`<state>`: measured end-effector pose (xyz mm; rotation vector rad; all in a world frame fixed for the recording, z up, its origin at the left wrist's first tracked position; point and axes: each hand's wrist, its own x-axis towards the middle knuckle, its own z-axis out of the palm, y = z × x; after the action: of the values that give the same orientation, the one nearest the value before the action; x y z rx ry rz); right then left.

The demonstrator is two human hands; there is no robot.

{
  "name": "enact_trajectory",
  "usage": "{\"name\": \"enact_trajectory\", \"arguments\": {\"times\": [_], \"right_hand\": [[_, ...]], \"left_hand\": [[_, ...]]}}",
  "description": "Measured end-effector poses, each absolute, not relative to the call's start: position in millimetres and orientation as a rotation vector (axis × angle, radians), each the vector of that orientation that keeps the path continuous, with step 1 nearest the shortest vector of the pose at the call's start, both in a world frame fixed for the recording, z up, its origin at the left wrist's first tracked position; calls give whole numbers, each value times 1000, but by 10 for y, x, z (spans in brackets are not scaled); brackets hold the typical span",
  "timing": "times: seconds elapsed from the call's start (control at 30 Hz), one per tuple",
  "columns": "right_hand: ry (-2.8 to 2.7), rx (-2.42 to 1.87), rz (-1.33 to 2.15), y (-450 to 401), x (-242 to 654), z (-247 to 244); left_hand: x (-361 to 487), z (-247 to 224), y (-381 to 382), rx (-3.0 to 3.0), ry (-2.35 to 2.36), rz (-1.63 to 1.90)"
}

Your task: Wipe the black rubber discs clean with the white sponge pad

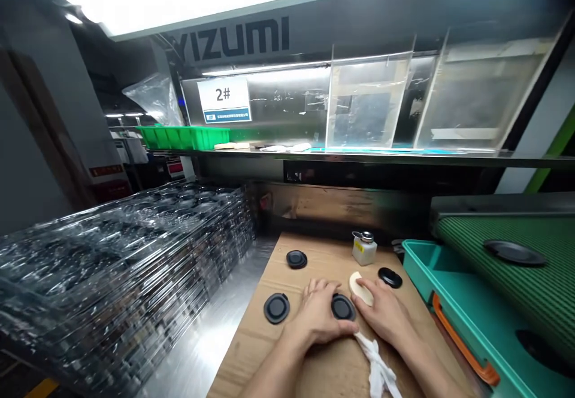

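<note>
My left hand [317,314] grips a round black plastic lid [342,307] by its edge, thumb at the near side and fingers at the far side, over a cardboard sheet [251,350]. In my right hand [385,309] is a cream-coloured, rounded pad [358,287], pinched just beyond the lid; its material is hard to make out. A crumpled white cloth [378,367] lies between my forearms, near the left thumb. Other black lids rest on the cardboard: one at the left [277,308], one further back [296,259], and one to the right [390,277].
A small dispenser bottle [364,249] stands at the cardboard's back. Stacked clear plastic trays [179,266] rise on the left. To the right are a teal bin [442,293] with an orange handle and a green conveyor [467,230] carrying a black lid. A shelf [359,156] spans the back, holding a green basket [184,138].
</note>
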<state>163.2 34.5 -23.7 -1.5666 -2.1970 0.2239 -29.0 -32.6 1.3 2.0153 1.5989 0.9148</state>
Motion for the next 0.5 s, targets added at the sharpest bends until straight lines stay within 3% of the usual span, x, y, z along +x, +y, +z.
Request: {"name": "enact_trajectory", "arguments": {"times": [0.27,0.5], "right_hand": [[-2216,-1588,206,315,1633,-191],[-2184,-1595,235,270,1617,-110]], "left_hand": [[-289,-23,-297,1916,1474,1081],[-249,115,-198,981,993,1337]]}}
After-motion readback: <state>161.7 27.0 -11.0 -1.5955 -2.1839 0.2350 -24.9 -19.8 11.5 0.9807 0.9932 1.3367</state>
